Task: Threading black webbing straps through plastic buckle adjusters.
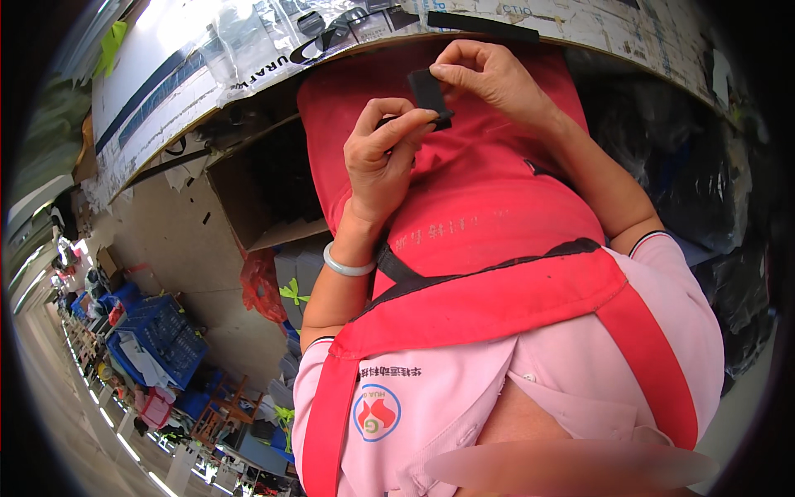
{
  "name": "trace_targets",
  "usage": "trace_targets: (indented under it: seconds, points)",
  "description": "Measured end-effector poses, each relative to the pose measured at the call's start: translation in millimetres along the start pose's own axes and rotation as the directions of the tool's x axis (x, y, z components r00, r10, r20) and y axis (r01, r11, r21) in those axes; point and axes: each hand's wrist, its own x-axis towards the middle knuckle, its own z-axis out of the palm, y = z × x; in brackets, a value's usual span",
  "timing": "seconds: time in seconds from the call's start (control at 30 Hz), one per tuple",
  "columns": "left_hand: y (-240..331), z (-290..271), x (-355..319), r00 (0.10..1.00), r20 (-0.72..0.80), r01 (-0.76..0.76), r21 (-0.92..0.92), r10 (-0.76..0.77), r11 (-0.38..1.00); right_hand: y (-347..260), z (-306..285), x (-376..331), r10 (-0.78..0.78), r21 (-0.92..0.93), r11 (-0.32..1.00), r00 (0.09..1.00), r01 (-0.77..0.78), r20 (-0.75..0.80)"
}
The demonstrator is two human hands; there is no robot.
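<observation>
A short, flat black strip (427, 89) is held in front of my red apron (497, 211), close to the table edge. My left hand (383, 155) is closed, pinching the strip's lower end between thumb and fingers. There the strip looks folded or doubled, with a dark piece showing past the fingertips. At the upper end, my right hand (502, 86) pinches the corner between thumb and forefinger. Whether it is webbing or another material I cannot tell. A pale bangle (348, 263) circles my left wrist.
A worktable (654, 37) covered with printed sheeting curves across the top, with a long black strip (483, 26) at its edge. Below it stands an open cardboard box (265, 186). A red plastic bag (262, 286) and blue crates (157, 335) are at left; dark plastic bags (700, 186) lie right.
</observation>
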Motion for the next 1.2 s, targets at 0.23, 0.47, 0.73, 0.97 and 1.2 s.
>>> trace_targets:
  seconds: [0.23, 0.47, 0.73, 0.97, 1.2]
  points:
    - [3, -1, -6, 0.995, 0.002, 0.1, -0.078, -0.101, 0.992, 6, 8, 0, 0.043, 0.122, 0.992, 0.998, -0.038, -0.042]
    - [28, -64, -26, 0.961, -0.054, 0.273, 0.06, -0.27, 0.96, 21, 43, 13, 0.14, 0.149, 0.975, 0.974, -0.167, 0.178]
    - [8, -107, -63, 0.741, -0.472, 0.352, -0.332, -0.477, 0.875, 8, 68, 17, 0.21, -0.128, 0.976, 0.904, -0.175, 0.371]
    - [-2, -29, -30, 0.814, -0.286, 0.338, -0.475, -0.506, 0.813, 10, 71, 21, 0.219, -0.103, 0.975, 0.909, -0.195, 0.356]
    - [-19, -25, -35, 0.755, -0.103, 0.473, -0.598, -0.647, 0.647, 15, 50, 14, 0.266, 0.009, 0.96, 0.924, -0.279, 0.274]
